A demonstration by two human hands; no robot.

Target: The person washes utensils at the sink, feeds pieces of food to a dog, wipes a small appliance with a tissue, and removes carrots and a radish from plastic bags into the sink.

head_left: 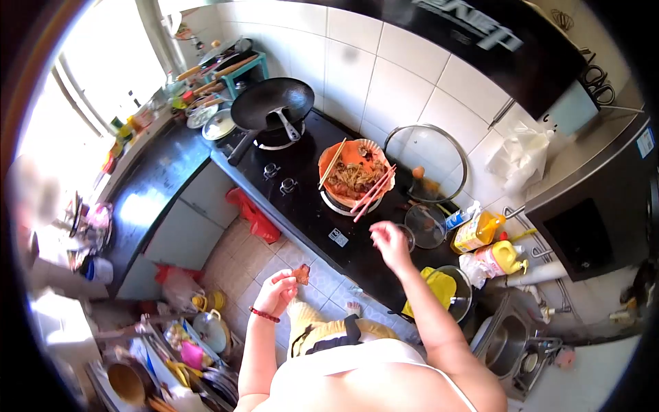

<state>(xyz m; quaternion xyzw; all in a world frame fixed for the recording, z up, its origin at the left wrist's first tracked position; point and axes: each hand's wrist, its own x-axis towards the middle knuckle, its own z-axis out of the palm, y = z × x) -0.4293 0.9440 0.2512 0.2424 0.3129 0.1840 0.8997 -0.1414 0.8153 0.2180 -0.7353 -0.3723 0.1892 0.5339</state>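
Near the lower right of the frame, a yellow cloth [439,287] lies over a pot's rim [471,288]; at centre, chopsticks [332,163] rest across an orange bowl [347,152] of noodles [357,177]. At lower centre, the left hand [274,292] pinches a reddish-brown food piece [301,274]; the right hand [391,242], fingers loosely half-spread, hangs over the black stovetop [309,209]. Farther, upper left of centre, a wok [264,103] stands before white wall tiles [347,75].

Reddish-brown piece [301,274]; dark-red bracelet [264,315]; black wok [261,99].
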